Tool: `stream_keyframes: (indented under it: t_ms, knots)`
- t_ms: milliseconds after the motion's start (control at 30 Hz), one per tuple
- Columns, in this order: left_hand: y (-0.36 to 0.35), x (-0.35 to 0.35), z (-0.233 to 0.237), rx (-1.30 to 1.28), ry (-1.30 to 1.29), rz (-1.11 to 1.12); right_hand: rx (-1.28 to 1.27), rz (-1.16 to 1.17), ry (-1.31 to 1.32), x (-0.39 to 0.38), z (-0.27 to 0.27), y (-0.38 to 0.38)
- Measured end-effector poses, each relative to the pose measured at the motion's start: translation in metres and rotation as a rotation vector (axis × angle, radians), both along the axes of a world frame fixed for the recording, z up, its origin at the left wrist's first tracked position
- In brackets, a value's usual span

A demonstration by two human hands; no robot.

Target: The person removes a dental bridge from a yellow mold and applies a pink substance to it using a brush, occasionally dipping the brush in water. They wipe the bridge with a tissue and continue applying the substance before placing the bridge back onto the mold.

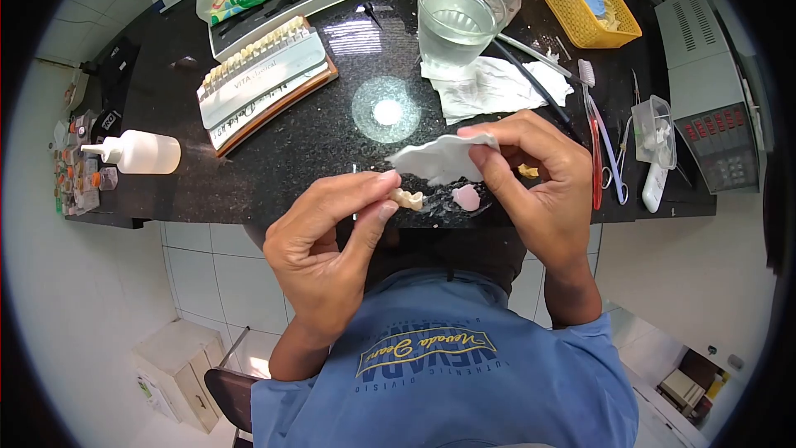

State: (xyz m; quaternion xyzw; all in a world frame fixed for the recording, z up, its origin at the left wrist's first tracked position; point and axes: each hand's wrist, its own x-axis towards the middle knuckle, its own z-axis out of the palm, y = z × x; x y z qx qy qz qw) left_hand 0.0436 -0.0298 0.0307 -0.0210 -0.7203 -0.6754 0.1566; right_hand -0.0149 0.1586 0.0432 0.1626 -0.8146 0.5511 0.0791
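Between the thumb and fingertips of my left hand (332,236) is a small cream-coloured dental bridge (407,199), its tooth shapes pointing right. My right hand (539,178) pinches a thin white sheet with a wavy edge (444,159) by its right end, thumb in front. The sheet hangs over the counter, just above and to the right of the bridge. Under my hands, a pink lump (467,197) lies amid white dust near the counter's front edge. Beside my right fingers is a small yellowish piece (528,172), partly hidden.
A glass of water (456,21) stands behind my hands on the dark counter (274,170), near a crumpled white tissue (481,91). Left are a shade guide (265,75) and a squeeze bottle (145,152). Right are a toothbrush (590,99), a yellow basket (597,33) and a machine (709,91).
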Motion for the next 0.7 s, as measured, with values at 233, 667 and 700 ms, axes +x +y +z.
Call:
stream_keyframes:
  t_ms: [233, 667, 700]
  knots:
    - [0.002, 0.002, 0.004, 0.226, -0.166, -0.064, 0.041, 0.071, 0.083, 0.0, 0.005, 0.003]
    - [-0.001, 0.002, 0.002, 0.156, -0.152, -0.087, 0.227, 0.276, 0.379, 0.012, 0.002, 0.0]
    - [-0.002, 0.002, 0.002, 0.156, -0.152, -0.086, 0.241, 0.282, 0.397, 0.012, 0.002, 0.0]
